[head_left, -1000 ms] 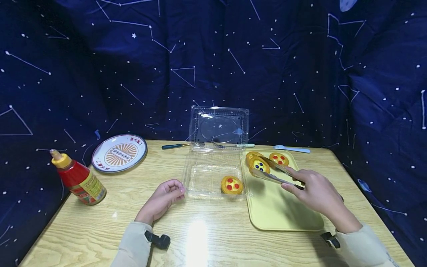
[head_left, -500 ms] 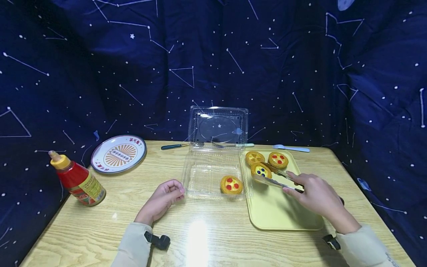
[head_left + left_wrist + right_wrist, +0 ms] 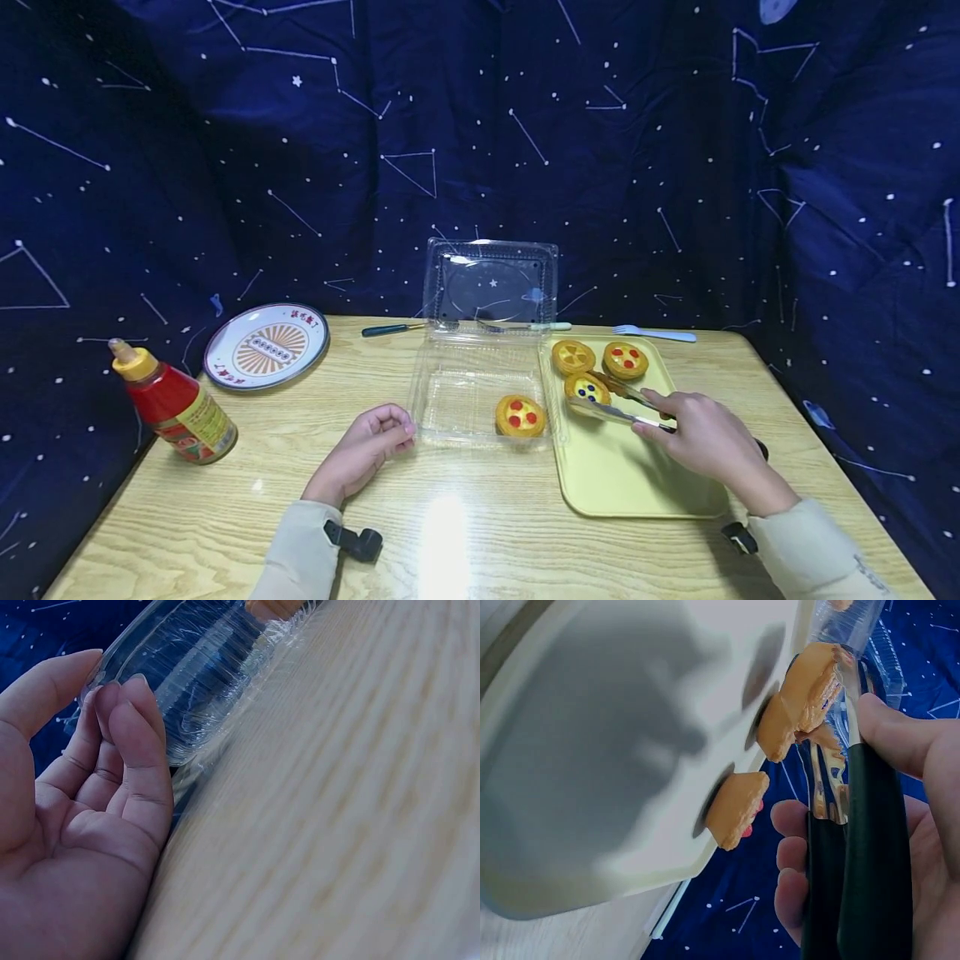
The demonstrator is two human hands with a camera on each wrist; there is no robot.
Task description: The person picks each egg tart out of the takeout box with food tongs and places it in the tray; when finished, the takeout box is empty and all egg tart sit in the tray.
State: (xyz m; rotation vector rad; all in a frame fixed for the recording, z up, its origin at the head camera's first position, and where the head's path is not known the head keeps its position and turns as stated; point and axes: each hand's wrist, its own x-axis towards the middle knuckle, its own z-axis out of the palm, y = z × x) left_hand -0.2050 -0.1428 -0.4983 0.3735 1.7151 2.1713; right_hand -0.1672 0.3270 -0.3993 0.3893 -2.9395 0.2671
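Note:
My right hand (image 3: 708, 437) grips the dark handles of metal tongs (image 3: 630, 412). Between the tong ends is an egg tart with blue dots (image 3: 587, 388); in the right wrist view it hangs clear of the yellow tray (image 3: 637, 483), its shadow apart from it. A plain-topped tart (image 3: 573, 357) and a red-dotted tart (image 3: 626, 360) sit at the tray's far end. My left hand (image 3: 363, 450) pinches the front left corner of a clear plastic clamshell box (image 3: 461, 400), thumb and fingertips at its rim (image 3: 176, 754). Another red-dotted tart (image 3: 521, 416) lies in the box's front right corner.
The box's lid (image 3: 491, 283) stands raised at the back. A decorated plate (image 3: 267, 346) and a red sauce bottle (image 3: 176, 404) are on the left. A dark-handled utensil (image 3: 390, 330), a pale green handle (image 3: 551, 326) and a light blue fork (image 3: 656, 333) line the back edge.
The tongs and the blue-dotted tart have moved slightly toward me, away from the plain-topped tart that it partly covered. My left hand keeps its place at the box.

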